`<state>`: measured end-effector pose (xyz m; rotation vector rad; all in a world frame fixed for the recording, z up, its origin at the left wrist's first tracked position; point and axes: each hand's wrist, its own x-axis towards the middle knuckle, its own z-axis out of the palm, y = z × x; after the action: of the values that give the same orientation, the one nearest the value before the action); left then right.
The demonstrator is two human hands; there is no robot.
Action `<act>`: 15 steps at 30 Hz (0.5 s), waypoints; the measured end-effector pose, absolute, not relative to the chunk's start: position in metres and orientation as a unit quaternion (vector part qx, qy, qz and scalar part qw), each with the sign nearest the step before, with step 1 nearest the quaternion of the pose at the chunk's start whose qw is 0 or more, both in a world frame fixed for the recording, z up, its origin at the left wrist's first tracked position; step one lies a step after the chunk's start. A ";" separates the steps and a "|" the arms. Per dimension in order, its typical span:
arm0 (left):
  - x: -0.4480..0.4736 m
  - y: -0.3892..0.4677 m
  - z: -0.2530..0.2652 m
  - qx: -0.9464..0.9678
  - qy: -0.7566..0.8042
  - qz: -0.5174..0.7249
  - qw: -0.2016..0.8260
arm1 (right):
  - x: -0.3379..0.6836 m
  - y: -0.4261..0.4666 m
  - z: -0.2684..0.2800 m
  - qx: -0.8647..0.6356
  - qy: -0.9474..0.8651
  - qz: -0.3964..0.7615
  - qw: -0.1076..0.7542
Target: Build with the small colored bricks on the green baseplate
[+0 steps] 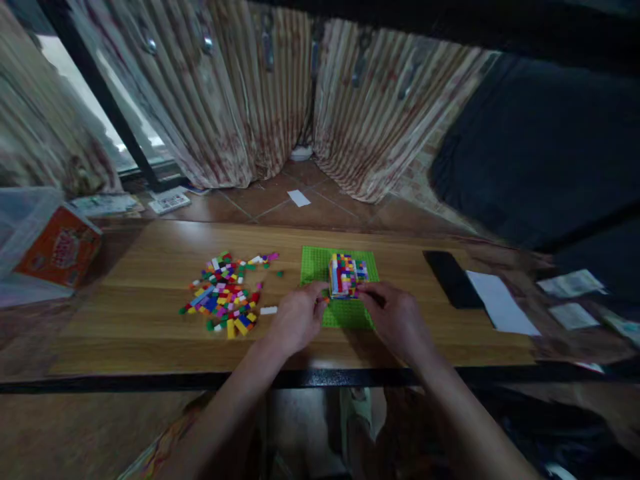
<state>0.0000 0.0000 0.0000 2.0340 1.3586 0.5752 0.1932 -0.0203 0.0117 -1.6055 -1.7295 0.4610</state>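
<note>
Striped curtains (280,107) are hung at the far side, and a bright window (87,93) is partly covered at far left. A translucent box (25,207) with an orange panel (63,248) is placed at left. A white card (299,198) is seen on the tiled floor (265,197). At right on the wooden table (140,333), a flat black object (453,279) is laid beside white paper (503,305); farther right, loose papers (573,283) are scattered.

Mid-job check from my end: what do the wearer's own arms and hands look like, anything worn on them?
The left hand and right hand are ungloved. Both forearms, left and right, show no sleeves in view. I make out no watch, bracelet, cable or marking, though the picture is too soft to rule out small details.
</note>
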 end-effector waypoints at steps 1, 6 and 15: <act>0.000 0.000 -0.001 0.771 0.513 0.220 0.307 | 0.191 -0.021 0.011 -0.621 -0.672 0.173 0.365; 0.001 0.000 -0.004 0.778 0.505 0.226 0.297 | 0.182 -0.023 0.011 -0.630 -0.660 0.154 0.380; 0.002 0.000 -0.002 0.784 0.505 0.219 0.286 | 0.171 -0.020 0.009 -0.647 -0.639 0.153 0.386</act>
<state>0.0022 0.0004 -0.0015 2.0960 1.3499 0.5857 0.1713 -0.0198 0.0085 -1.6485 -1.6276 0.3909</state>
